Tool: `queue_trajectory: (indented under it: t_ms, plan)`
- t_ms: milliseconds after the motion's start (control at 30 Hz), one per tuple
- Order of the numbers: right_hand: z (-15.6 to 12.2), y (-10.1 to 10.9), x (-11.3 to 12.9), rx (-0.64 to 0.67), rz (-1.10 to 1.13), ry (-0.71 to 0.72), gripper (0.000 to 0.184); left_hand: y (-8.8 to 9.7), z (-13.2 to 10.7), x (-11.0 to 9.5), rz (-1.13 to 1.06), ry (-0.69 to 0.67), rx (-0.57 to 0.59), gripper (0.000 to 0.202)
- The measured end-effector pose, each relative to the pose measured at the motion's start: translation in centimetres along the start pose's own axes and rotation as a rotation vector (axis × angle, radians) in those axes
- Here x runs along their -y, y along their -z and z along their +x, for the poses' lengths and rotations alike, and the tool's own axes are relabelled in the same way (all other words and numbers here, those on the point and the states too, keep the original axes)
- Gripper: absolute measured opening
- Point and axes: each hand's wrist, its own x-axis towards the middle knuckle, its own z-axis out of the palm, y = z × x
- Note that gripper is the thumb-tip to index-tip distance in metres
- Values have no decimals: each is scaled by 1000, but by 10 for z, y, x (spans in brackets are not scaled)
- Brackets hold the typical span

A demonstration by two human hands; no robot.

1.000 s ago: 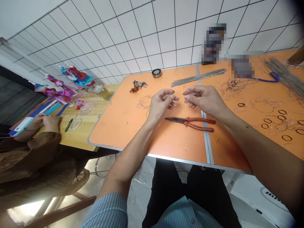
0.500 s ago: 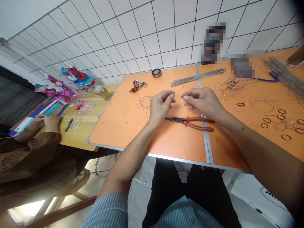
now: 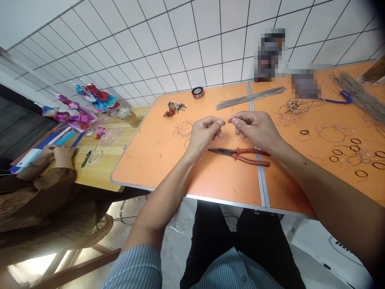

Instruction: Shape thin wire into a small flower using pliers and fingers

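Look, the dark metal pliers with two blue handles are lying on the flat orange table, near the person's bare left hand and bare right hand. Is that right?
Nearly: the head view shows that the dark metal pliers have two red handles, not blue ones. They are lying on the flat orange table, near the bare left hand and bare right hand.

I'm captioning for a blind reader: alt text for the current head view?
A person's hands nearly meet, pinching something fine, above an orange table with red-handled pliers and metal rods. At left, another person is at a wooden table.
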Motion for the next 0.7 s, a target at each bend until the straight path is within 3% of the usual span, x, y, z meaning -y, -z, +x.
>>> queue_trajectory:
  t_ms: [267, 467, 700]
  plan:
    - [-1, 3, 5, 52, -46, 28, 24, 6, 3, -3, -199, 217, 153, 12]
    - [3, 7, 2, 121, 19, -10, 26, 14, 7, -5, -447, 432, 308, 18]
    - [4, 8, 0, 133, -12, 0, 26, 13, 5, -9, -424, 496, 277, 6]
